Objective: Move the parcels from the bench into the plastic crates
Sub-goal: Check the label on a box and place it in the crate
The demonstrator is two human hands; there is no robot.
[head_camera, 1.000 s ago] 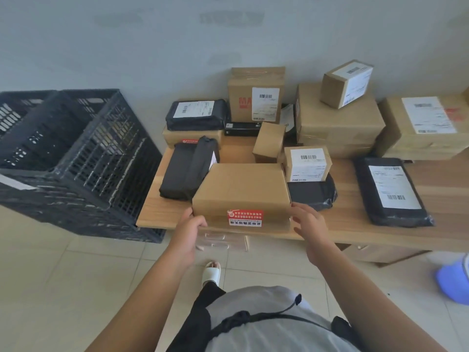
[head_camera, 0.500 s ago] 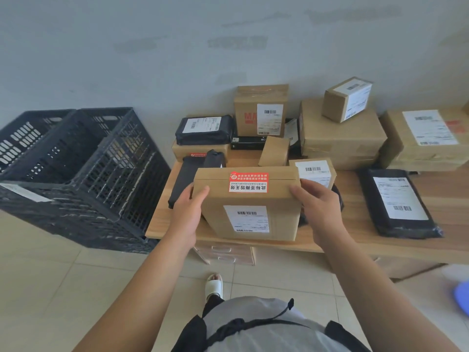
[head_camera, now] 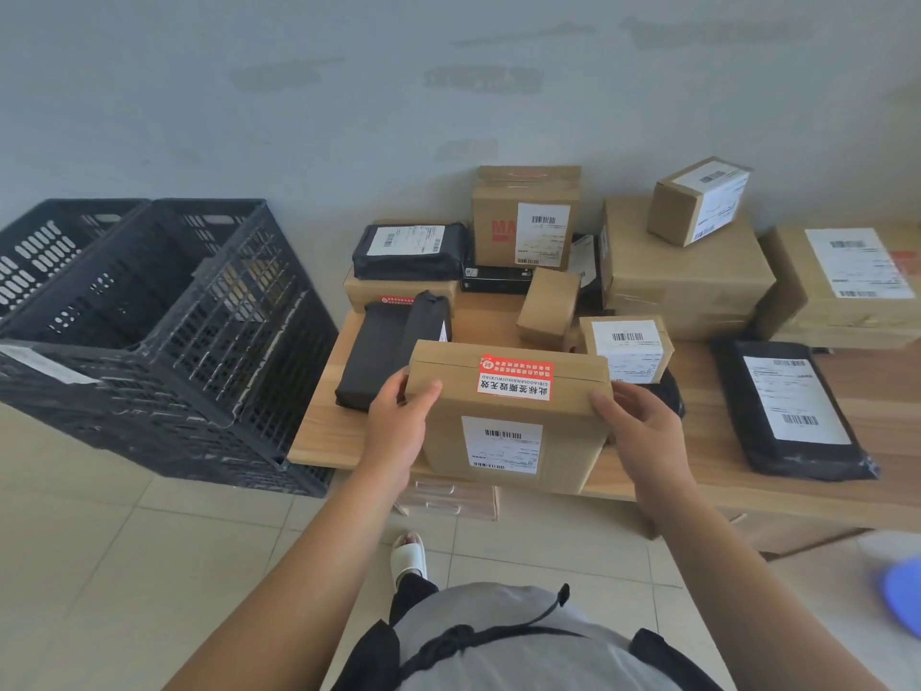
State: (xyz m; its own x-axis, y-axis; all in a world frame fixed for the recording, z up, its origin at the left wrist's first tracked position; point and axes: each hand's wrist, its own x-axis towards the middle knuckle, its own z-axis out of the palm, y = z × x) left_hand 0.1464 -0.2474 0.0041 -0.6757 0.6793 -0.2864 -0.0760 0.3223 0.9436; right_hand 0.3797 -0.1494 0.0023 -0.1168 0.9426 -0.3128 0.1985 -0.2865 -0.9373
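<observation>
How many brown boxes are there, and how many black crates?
Brown boxes: 8 that I can tell apart, counting the held one
Black crates: 2
Total: 10

A wooden counter (head_camera: 319, 436) is standing against the wall. Many parcels are sitting on it. A long black bag (head_camera: 383, 351) is lying near its left end. A small brown box (head_camera: 548, 306) is sitting in the middle, with a little box with a white label (head_camera: 625, 349) just beside it. A flat black bag (head_camera: 792, 411) is lying toward the right. Big brown boxes (head_camera: 688, 276) are sitting at the back.

On the tiled floor (head_camera: 99, 551), dark crates (head_camera: 164, 336) are standing just left of the counter.
</observation>
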